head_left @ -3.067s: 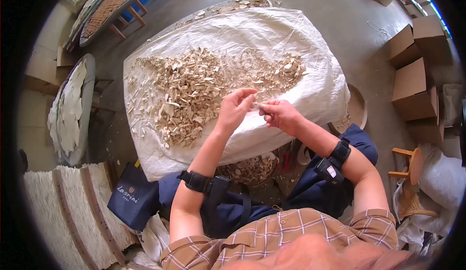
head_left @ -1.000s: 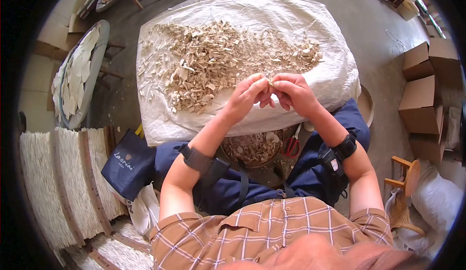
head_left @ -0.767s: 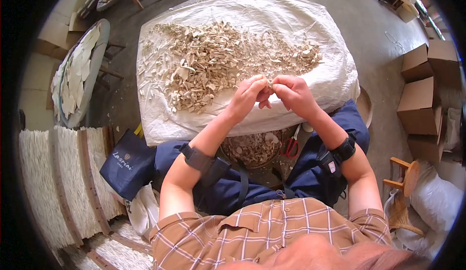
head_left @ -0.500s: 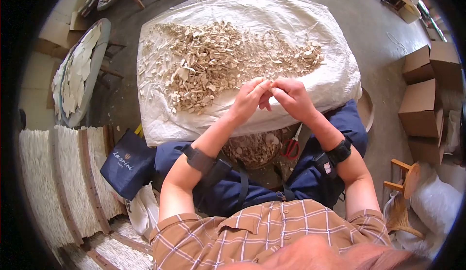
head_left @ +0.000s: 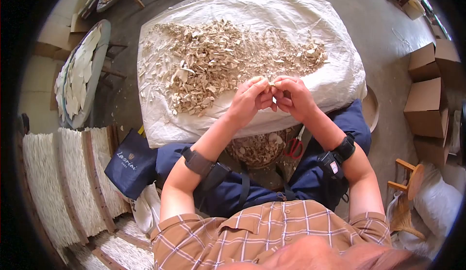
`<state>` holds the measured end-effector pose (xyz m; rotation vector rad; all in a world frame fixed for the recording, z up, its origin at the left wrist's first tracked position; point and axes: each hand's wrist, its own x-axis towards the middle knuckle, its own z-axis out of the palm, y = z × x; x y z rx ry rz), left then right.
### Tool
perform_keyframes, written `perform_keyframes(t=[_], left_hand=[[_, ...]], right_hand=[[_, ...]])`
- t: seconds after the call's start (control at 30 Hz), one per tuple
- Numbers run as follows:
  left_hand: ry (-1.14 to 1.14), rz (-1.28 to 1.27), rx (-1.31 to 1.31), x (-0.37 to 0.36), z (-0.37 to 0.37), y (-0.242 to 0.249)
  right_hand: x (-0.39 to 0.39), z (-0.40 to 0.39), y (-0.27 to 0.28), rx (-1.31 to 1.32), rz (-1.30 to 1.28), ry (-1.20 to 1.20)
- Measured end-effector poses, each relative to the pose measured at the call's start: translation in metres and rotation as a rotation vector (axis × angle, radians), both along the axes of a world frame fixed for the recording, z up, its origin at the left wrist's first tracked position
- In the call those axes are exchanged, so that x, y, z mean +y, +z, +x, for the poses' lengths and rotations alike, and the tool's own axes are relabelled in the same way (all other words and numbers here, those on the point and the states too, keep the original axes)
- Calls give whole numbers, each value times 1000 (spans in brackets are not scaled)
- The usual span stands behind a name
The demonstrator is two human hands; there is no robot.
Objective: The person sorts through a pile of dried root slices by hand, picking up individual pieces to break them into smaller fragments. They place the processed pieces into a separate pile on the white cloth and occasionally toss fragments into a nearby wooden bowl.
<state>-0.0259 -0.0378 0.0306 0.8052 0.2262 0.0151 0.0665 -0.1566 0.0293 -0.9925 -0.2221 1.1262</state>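
My left hand (head_left: pixel 250 99) and my right hand (head_left: pixel 294 98) meet above the near edge of a cloth-covered table (head_left: pixel 310 17). Between their fingertips is a small pale chip (head_left: pixel 272 84), pinched from both sides; most of it is hidden by the fingers. Beyond the hands, a heap of dry beige chips (head_left: pixel 208 51) spreads over the white cloth, thicker on the left. A smaller cluster of chips (head_left: pixel 313 54) lies on the right.
Under the table edge, between my knees, sits a container of chips (head_left: pixel 257 148) beside red-handled scissors (head_left: pixel 293 148). A navy bag (head_left: pixel 130 163) and stacked white sheets (head_left: pixel 43 187) stand on the left. Cardboard boxes (head_left: pixel 424 102) and a wooden stool (head_left: pixel 412 179) are on the right.
My fingers have shifted on the small chip, and the right hand's lower fingers have curled further into view. The hands stay in about the same place. The camera view has moved slightly.
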Motion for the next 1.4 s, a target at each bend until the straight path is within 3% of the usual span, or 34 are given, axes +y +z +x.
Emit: perform_keyframes(t=[0.3, 0.4, 0.57, 0.63, 0.93, 1.1, 1.4], left_hand=[[-51, -17, -34, 6, -12, -2], [-156, 145, -22, 12, -14, 1], [-344, 425, 56, 29, -23, 7], [-444, 540, 96, 30, -28, 5], [-152, 156, 232, 29, -21, -9], [-120, 225, 262, 28, -10, -8], [50, -13, 277, 25, 4, -19]], right_hand=[[-1, -6, -4, 92, 58, 103], [-1, -7, 0, 110, 54, 88], [-4, -4, 9, -409, -101, 97], [-7, 1, 7, -435, -86, 96], [-6, 1, 6, -726, -191, 21], [-6, 7, 7, -696, -317, 26], [-7, 7, -2, -838, -303, -6]])
